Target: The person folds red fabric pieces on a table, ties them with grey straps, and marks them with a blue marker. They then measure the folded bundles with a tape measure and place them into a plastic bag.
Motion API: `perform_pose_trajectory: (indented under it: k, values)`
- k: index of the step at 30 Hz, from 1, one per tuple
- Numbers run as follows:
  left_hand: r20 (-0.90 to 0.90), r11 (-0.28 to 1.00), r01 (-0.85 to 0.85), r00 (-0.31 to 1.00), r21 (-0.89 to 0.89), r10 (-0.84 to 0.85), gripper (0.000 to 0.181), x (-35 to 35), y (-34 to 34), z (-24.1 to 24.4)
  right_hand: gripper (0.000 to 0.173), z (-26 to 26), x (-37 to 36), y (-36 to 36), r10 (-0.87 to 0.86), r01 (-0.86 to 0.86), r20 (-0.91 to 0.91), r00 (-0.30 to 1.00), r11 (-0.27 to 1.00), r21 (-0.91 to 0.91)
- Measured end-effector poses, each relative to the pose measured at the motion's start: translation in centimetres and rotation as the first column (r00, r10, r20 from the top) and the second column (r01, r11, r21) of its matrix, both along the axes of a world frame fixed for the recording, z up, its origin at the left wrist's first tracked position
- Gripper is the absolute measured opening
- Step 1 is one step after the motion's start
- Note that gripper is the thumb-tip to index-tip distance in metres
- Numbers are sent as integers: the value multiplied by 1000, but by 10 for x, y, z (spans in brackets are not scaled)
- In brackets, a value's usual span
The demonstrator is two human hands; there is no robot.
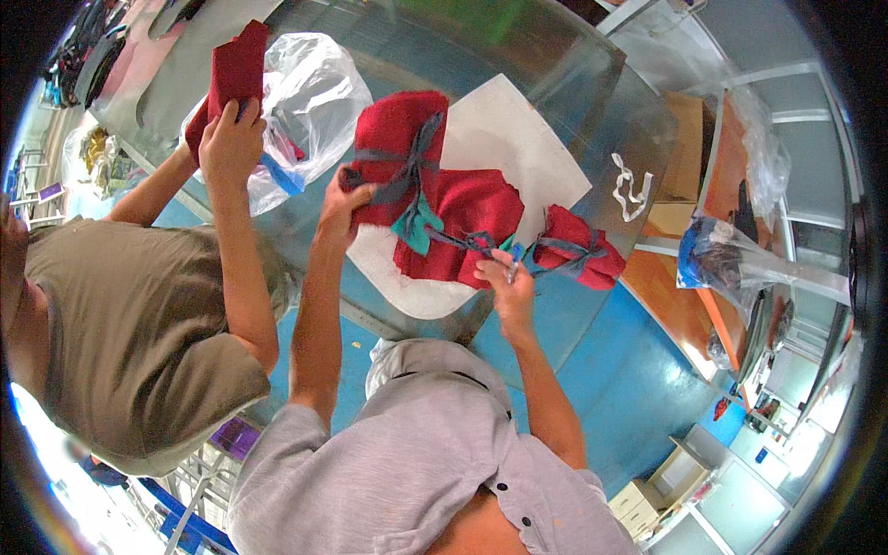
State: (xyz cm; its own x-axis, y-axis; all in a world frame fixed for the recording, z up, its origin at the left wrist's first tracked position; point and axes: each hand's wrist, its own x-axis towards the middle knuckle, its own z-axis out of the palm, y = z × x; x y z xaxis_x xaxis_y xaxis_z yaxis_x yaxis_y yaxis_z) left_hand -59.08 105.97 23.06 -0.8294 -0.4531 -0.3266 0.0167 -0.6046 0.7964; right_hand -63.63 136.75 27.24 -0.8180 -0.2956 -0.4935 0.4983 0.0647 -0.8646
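Note:
My left hand [349, 205] grips the edge of a rolled bundle of red fabric [395, 125] tied with dark grey strips, lifted over the table. My right hand [508, 284] holds a small blue and clear tool [515, 262], perhaps a pen or thread snips, by a dark grey strip [458, 240] with green pieces [416, 227]. This strip runs between the left bundle and a second tied red bundle [581, 246] at the right. Beneath the strip lies red fabric [479, 201] on a white sheet [513, 139].
To the left, a co-worker [139, 312] holds folded red fabric [238, 66] beside a clear plastic bag [312, 90]. A crumpled white strip [630, 187] lies on the glass-like tabletop [583, 83]. At the right stand a cardboard box [683, 139] and a plastic-wrapped item [721, 257].

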Motion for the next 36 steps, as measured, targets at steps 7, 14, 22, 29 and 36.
perform_pose_trajectory:
  k: [7,14,22,29,36]
  values:
    - [211,976,195,963,-99,-171,50,-128,-36,-56,37,-30,1,56,-16,0,66,998,974,227]
    - [427,941,295,882,-168,-200,69,-137,-45,-130,36,-91,2,70,-307,221,175,935,894,389]
    - [301,523,17,835,-852,461,37,-72,53,-45,25,-118,-32,60,-441,370,184,878,871,324]
    - [417,938,319,840,136,-347,19,31,220,-13,20,-82,36,60,-476,485,319,820,873,56]
    - [129,416,253,944,-874,-303,17,-72,220,-23,41,-120,20,62,-595,619,357,720,783,56]
